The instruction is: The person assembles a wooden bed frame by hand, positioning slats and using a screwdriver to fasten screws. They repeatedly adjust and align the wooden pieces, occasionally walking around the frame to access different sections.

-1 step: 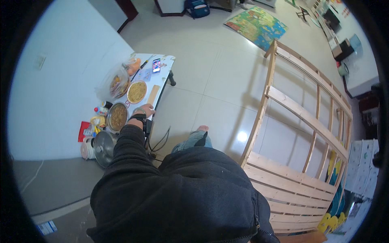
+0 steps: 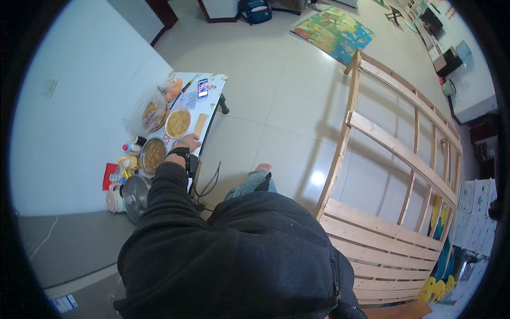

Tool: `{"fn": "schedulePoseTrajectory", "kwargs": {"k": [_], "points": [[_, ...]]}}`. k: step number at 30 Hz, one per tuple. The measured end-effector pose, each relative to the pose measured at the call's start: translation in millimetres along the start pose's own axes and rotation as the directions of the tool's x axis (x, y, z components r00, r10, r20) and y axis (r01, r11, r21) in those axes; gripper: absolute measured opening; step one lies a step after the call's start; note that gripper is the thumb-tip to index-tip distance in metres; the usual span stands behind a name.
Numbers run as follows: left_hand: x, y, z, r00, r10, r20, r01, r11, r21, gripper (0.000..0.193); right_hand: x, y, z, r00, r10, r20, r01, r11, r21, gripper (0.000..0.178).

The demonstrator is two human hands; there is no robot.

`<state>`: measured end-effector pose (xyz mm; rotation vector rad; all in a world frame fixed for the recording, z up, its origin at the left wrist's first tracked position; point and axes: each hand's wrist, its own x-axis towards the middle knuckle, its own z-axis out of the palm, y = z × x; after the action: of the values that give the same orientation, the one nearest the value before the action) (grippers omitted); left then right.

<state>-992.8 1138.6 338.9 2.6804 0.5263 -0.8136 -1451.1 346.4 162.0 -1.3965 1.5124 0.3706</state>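
My left hand [image 2: 190,141], with a dark band and a small black device at the wrist, rests at the near end of a flat wooden board [image 2: 200,125] on a narrow white table [image 2: 212,100]. Its fingers are too small to read, so whether they grip the board is unclear. Left of the board lies a round tray of yellowish strips [image 2: 178,123]. Closer to me, a metal pan [image 2: 153,156] holds brownish food, and a glass-lidded pot [image 2: 136,198] stands beside my sleeve. My right hand is out of sight.
A phone [image 2: 203,88] and a bulging plastic bag [image 2: 151,114] share the table, with bottles [image 2: 133,148] along the wall. Cables [image 2: 211,183] hang near the table's side. A wooden slatted bed frame [image 2: 380,234] fills the right. A colourful mat [image 2: 334,34] lies farther off.
The whole view shifts very slightly. My left hand stays by the board's near end.
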Motion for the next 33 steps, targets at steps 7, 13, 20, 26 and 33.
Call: {"fn": "schedulePoseTrajectory", "kwargs": {"k": [7,13,20,26,33], "points": [[112,-20,-47,0.997,-0.077,0.025,0.073,0.989,0.125,0.045,-50,-35,83,0.993,0.062,0.1,-0.07,0.994,0.086,0.035],[274,-69,-82,0.979,-0.195,-0.066,0.2,0.976,0.09,0.053,-94,-123,159,0.995,0.072,0.07,-0.075,0.996,0.042,0.042],[427,-88,-91,0.965,-0.261,-0.022,0.259,0.963,-0.076,0.068,-147,-242,223,0.995,0.08,-0.059,-0.089,0.984,-0.156,0.047],[534,-113,-107,0.96,-0.262,-0.099,0.227,0.934,-0.275,0.059,-251,-377,313,1.0,-0.006,0.013,0.012,0.81,-0.586,0.047],[598,-88,-109,0.977,-0.055,-0.208,0.01,0.977,-0.212,0.054,-294,-473,388,0.984,0.148,-0.099,-0.172,0.644,-0.746,0.048]]}}
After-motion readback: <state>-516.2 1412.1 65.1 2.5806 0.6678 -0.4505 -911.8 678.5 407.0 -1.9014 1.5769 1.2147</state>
